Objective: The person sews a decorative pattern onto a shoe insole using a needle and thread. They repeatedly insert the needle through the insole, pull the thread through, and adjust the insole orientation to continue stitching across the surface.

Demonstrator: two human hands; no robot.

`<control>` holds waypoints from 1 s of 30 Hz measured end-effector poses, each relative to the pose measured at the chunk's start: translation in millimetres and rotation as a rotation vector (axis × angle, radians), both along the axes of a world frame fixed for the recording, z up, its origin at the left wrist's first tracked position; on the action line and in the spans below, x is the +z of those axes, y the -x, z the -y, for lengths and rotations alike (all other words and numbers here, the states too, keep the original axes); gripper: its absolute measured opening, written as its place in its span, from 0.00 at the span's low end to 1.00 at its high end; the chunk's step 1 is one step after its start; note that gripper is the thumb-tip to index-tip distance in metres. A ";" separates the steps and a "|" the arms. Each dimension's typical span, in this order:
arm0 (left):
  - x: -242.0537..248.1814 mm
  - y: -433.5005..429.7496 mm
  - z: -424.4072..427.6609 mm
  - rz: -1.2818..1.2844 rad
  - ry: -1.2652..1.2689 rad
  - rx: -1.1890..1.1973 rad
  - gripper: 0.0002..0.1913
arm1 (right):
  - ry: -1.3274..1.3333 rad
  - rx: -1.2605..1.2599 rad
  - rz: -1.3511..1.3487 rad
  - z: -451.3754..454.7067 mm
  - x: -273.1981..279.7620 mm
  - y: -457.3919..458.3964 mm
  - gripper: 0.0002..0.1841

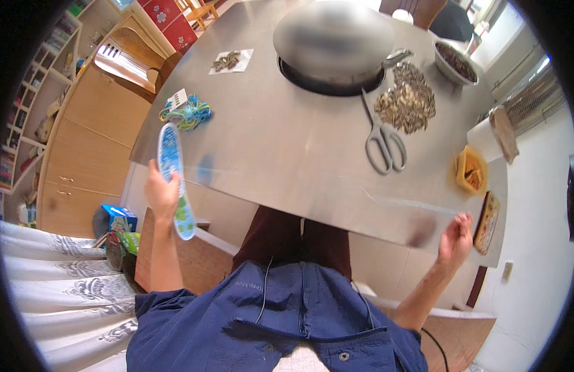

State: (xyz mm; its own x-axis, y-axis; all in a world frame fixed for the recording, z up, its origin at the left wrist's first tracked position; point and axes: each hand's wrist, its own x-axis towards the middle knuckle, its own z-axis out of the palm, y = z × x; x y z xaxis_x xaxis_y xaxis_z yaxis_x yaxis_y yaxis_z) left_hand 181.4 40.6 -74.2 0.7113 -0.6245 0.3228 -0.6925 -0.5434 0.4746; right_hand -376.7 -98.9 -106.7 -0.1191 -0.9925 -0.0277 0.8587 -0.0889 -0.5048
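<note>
My left hand grips an insole-shaped piece, patterned in blue and green with a white edge, upright near the table's left front edge. Over the right front edge, my right hand is raised with its fingers drawn together; blur hides whether something is pinched there. A thin pale line, perhaps thread, runs across the tabletop toward that hand. Beyond the insole lies a tangle of blue and yellow thread with a white holed card. Grey-handled scissors lie with their blades pointing away from me.
On the metal-topped table stands a dark pan under a blurred domed cover. Nearby are a seed or shell heap, a metal bowl, a yellow container and a patterned box. Seeds or shells rest on white paper.
</note>
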 end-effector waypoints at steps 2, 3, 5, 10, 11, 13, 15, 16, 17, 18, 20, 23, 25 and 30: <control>-4.3 -13.2 -12.1 -0.001 0.042 -0.034 0.14 | -0.043 -0.157 -0.068 -4.9 -5.1 27.0 0.05; -6.3 -15.5 -15.3 -0.014 0.049 -0.044 0.15 | -0.266 -0.423 -0.119 -5.0 -5.2 32.2 0.05; -17.1 -2.2 -14.5 -0.114 0.057 -0.041 0.15 | -0.351 -0.501 -0.300 -2.7 -3.7 24.7 0.07; -28.1 80.8 22.3 -0.791 0.332 -0.266 0.13 | -0.060 -0.182 -0.845 -13.7 13.4 -60.8 0.11; -26.0 102.9 31.9 -0.974 0.387 -0.332 0.12 | -0.012 -0.110 -0.947 -20.0 16.9 -84.6 0.11; -16.7 142.0 45.3 -1.159 0.304 -0.353 0.11 | 0.090 0.039 -1.156 -31.7 28.4 -125.4 0.10; -7.0 175.8 50.4 -1.259 0.373 -0.432 0.11 | 0.215 0.080 -1.238 -41.2 38.4 -157.7 0.09; -0.8 184.7 51.1 -1.260 0.377 -0.465 0.11 | 0.308 0.019 -1.303 -43.4 44.3 -167.7 0.08; 5.2 191.9 50.3 -1.262 0.378 -0.498 0.11 | 0.401 -0.027 -1.358 -44.7 49.3 -176.1 0.07; 10.8 196.3 47.6 -1.267 0.378 -0.531 0.11 | 0.493 -0.071 -1.412 -45.8 53.4 -182.4 0.07; 21.0 198.2 42.1 -1.260 0.352 -0.557 0.11 | 0.572 -0.169 -1.494 -47.6 59.1 -191.3 0.05; 33.2 198.6 33.9 -1.198 0.309 -0.552 0.11 | 0.661 -0.234 -1.560 -52.6 63.7 -199.3 0.06; 39.1 198.2 31.2 -1.146 0.283 -0.548 0.11 | 0.699 -0.223 -1.555 -57.0 65.9 -202.2 0.07; 44.9 200.0 25.4 -1.145 0.230 -0.533 0.11 | 0.798 -0.285 -1.641 -61.7 68.5 -204.7 0.09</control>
State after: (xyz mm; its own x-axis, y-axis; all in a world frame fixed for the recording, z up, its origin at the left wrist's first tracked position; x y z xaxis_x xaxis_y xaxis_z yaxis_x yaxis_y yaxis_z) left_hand -18.6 15.2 -29.3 0.3339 -0.9279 -0.1657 0.0650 -0.1526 0.9861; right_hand -171.9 -37.2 -38.2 0.3155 -0.6577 0.6840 -0.4745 -0.7336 -0.4865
